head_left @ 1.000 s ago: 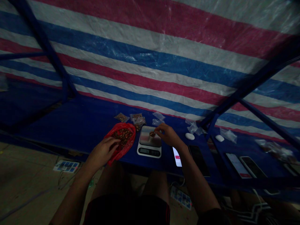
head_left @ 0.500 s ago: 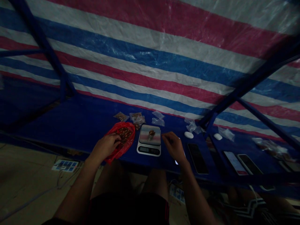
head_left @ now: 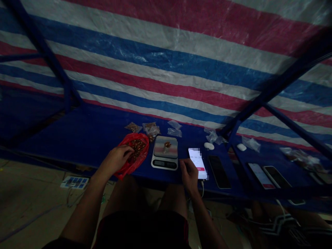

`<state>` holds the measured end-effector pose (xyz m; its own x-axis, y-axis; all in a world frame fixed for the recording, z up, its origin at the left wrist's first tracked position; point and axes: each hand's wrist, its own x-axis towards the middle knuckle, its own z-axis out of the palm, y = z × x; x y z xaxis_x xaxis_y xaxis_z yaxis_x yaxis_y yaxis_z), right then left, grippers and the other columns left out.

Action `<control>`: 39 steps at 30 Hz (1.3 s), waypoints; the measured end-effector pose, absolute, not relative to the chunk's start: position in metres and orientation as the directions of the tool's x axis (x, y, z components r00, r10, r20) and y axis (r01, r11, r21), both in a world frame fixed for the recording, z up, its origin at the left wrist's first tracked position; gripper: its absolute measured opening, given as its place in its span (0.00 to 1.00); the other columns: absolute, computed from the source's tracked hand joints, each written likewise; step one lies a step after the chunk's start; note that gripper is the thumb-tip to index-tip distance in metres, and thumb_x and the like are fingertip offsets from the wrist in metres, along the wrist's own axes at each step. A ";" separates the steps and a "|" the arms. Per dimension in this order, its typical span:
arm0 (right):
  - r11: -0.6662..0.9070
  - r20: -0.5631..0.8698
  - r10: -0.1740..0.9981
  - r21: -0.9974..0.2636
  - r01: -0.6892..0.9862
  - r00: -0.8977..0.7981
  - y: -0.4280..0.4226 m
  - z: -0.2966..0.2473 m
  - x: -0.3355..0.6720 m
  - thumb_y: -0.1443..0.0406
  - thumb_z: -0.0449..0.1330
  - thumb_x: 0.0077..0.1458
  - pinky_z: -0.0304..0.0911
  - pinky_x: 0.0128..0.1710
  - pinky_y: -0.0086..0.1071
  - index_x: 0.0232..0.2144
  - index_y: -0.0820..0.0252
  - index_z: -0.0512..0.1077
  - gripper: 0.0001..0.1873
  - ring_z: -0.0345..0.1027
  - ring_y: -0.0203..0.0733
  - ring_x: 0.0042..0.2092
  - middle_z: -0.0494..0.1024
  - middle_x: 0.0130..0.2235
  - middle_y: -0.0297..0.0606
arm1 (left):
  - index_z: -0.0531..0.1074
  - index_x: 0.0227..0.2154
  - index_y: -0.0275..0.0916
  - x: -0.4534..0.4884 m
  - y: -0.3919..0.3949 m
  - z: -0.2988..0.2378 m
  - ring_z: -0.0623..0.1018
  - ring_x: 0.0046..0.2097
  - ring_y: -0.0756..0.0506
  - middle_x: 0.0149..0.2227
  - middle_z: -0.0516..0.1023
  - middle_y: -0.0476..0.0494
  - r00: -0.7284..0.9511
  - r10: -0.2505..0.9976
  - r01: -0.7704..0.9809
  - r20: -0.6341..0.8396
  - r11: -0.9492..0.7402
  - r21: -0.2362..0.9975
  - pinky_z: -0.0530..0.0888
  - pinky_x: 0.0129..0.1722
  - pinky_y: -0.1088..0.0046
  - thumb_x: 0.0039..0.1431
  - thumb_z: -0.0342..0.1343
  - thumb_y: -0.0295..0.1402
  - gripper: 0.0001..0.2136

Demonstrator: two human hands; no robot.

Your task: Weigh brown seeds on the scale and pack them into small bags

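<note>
Head view, clock taken from the scale, 12 toward the striped sheet (head_left: 155, 62).

Scale (head_left: 158, 164) sits on the blue table (head_left: 90, 138); readout too dim to read. Small clear cup (head_left: 166, 150) stands upright on its platform, brown pieces showing at the rim. Neither hand touches it.

Red bag (head_left: 141, 162) at 9, just beside the scale, mouth open, loaded with more brown pieces (head_left: 138, 146). Left hand (head_left: 118, 159) lies over its near-left side, fingertips in or just above the load. Can't tell if it's pinching a piece.

Right hand (head_left: 190, 174) at 4, near the table edge, fingers curled, off the scale. Can't tell if anything's in it. Closest item is the lit phone (head_left: 195, 159), between 3 and 4; dark phone (head_left: 219, 172) past that.

Filled clear packets (head_left: 133, 127) at 11, behind the red bag. Flat clear sachets (head_left: 174, 132) at 1. White case (head_left: 209, 146) at 3, crumpled clear plastic (head_left: 212, 136) at 2. Power strip (head_left: 74, 182) on the floor, between 8 and 9.
</note>
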<state>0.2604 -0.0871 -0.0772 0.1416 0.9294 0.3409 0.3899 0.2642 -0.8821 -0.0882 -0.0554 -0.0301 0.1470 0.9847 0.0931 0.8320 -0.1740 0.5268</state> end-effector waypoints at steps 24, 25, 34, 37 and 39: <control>0.383 0.426 0.904 -0.818 0.430 0.006 -0.089 -0.080 0.258 0.60 0.57 0.67 0.63 0.35 0.37 0.32 0.56 0.75 0.11 0.70 0.44 0.35 0.77 0.32 0.38 | 0.81 0.36 0.39 0.047 0.021 0.023 0.81 0.45 0.41 0.41 0.84 0.40 0.550 0.805 0.601 0.221 -0.566 0.564 0.73 0.50 0.64 0.65 0.53 0.27 0.11; 0.385 0.426 0.905 -0.819 0.426 0.003 -0.089 -0.080 0.258 0.60 0.57 0.67 0.64 0.35 0.37 0.33 0.56 0.75 0.11 0.70 0.44 0.35 0.77 0.32 0.38 | 0.81 0.36 0.39 0.046 0.021 0.023 0.81 0.45 0.41 0.41 0.84 0.41 0.557 0.803 0.593 0.213 -0.564 0.574 0.73 0.50 0.64 0.65 0.53 0.26 0.10; 0.369 0.407 0.913 -0.835 0.408 0.008 -0.089 -0.080 0.257 0.61 0.57 0.67 0.64 0.34 0.36 0.31 0.56 0.74 0.12 0.70 0.43 0.34 0.75 0.31 0.38 | 0.81 0.41 0.39 0.039 0.022 0.018 0.82 0.46 0.41 0.44 0.85 0.40 0.527 0.835 0.552 0.155 -0.476 0.685 0.76 0.48 0.65 0.63 0.56 0.29 0.09; 0.379 0.424 0.906 -0.828 0.414 0.018 -0.088 -0.078 0.257 0.61 0.57 0.67 0.65 0.34 0.36 0.31 0.56 0.75 0.11 0.71 0.43 0.34 0.76 0.31 0.38 | 0.80 0.43 0.40 0.036 0.022 0.017 0.83 0.46 0.41 0.45 0.85 0.40 0.499 0.855 0.511 0.144 -0.424 0.747 0.77 0.48 0.64 0.63 0.58 0.31 0.09; 0.381 0.430 0.903 -0.824 0.421 0.025 -0.088 -0.079 0.257 0.61 0.58 0.66 0.65 0.34 0.36 0.31 0.56 0.75 0.12 0.71 0.43 0.33 0.76 0.31 0.37 | 0.80 0.44 0.40 0.029 0.020 0.018 0.84 0.47 0.41 0.45 0.86 0.41 0.458 0.877 0.481 0.144 -0.381 0.790 0.78 0.49 0.63 0.63 0.58 0.33 0.10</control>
